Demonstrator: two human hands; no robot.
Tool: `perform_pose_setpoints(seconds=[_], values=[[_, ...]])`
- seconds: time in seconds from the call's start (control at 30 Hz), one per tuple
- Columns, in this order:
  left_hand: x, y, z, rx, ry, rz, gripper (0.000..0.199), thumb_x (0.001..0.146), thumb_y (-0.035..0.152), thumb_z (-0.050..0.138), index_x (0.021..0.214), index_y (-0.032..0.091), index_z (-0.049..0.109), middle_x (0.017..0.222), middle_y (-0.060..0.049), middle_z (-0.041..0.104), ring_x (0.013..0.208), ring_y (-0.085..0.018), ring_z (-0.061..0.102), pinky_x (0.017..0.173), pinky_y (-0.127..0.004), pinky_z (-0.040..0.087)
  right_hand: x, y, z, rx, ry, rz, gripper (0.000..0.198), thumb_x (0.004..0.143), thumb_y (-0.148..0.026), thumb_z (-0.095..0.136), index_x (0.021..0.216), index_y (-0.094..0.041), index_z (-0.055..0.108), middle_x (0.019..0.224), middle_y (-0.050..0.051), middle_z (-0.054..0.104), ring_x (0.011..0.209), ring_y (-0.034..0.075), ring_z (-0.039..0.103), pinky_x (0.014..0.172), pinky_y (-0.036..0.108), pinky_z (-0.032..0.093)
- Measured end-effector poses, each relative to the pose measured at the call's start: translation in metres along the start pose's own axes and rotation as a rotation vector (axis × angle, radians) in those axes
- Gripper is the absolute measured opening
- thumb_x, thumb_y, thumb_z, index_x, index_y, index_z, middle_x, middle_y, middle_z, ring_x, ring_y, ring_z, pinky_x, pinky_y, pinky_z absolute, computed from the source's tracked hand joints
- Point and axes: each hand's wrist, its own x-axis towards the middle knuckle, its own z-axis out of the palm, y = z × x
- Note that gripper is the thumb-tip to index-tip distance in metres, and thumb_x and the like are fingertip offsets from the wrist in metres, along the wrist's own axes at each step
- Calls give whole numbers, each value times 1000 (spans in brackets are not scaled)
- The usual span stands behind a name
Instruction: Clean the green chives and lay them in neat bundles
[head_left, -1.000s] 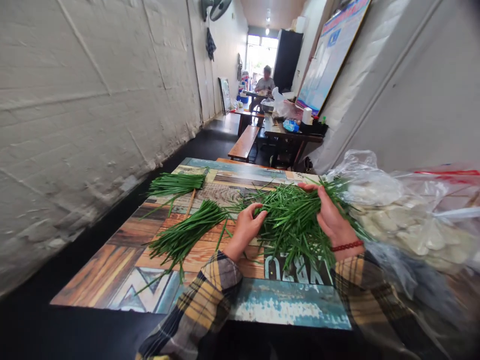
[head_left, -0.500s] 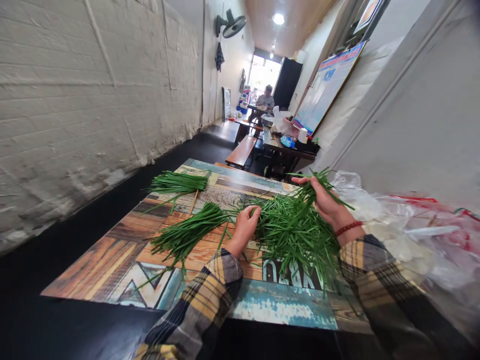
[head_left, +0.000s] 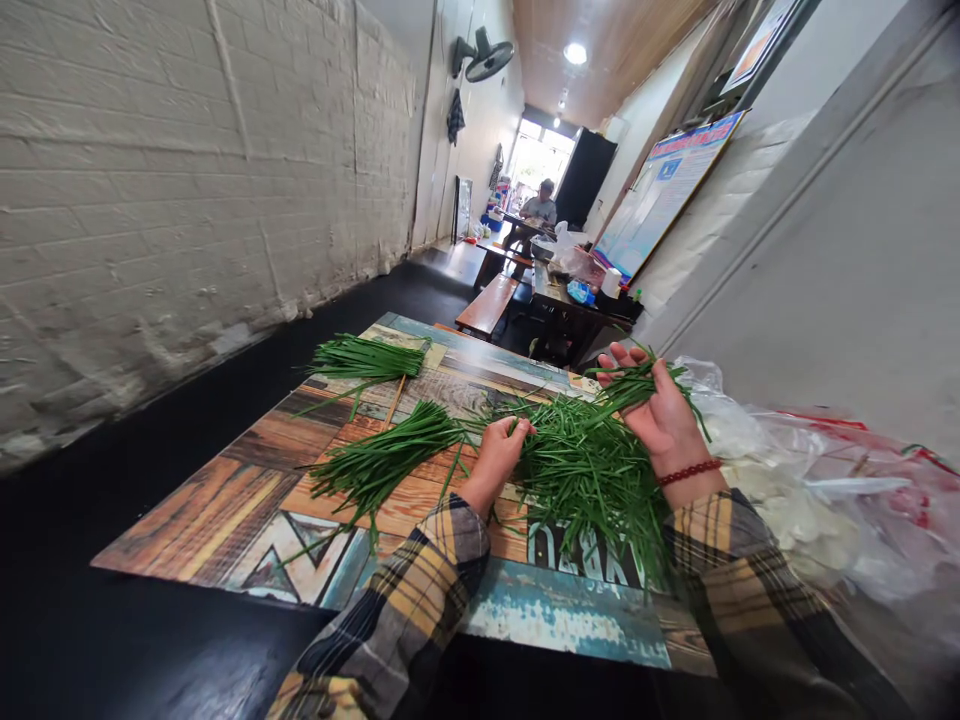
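Gripping chives (head_left: 592,470), both hands

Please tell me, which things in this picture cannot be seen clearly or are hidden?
- Head view: the contents of the plastic bag are pale shapes, blurred behind the crinkled film and cut by the right edge.
- The left hand fingertips are buried in the loose green chives.
- The right hand palm is covered by the chives it grips.
- The far person is too small to tell what they do.
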Motion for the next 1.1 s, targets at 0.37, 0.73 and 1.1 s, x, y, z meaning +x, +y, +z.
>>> perform_pose_setpoints(seconds=[0.37,0.73,1.1], values=[[-12,8,8,-244,-301,-59,28,67,38,69,79,12,68,62,3,50,56,-8,38,56,-22,29,-8,33,23,183,24,-61,46,100,-39,23,89,-26,65,113,0,68,108,16,62,97,46,48],[-18,15,16,-388,-175,-15,36,58,32,81,79,13,59,67,4,47,62,-7,41,59,-21,33,-4,83,27,417,115,-49,50,101,-36,20,92,-23,67,110,0,70,110,13,61,98,37,48],[-18,22,12,-534,-106,-69,51,60,34,81,101,17,56,79,2,53,58,-6,42,45,-17,33,-7,109,18,339,161,-56,38,98,-38,31,91,-26,67,107,-1,71,104,12,64,95,36,50]])
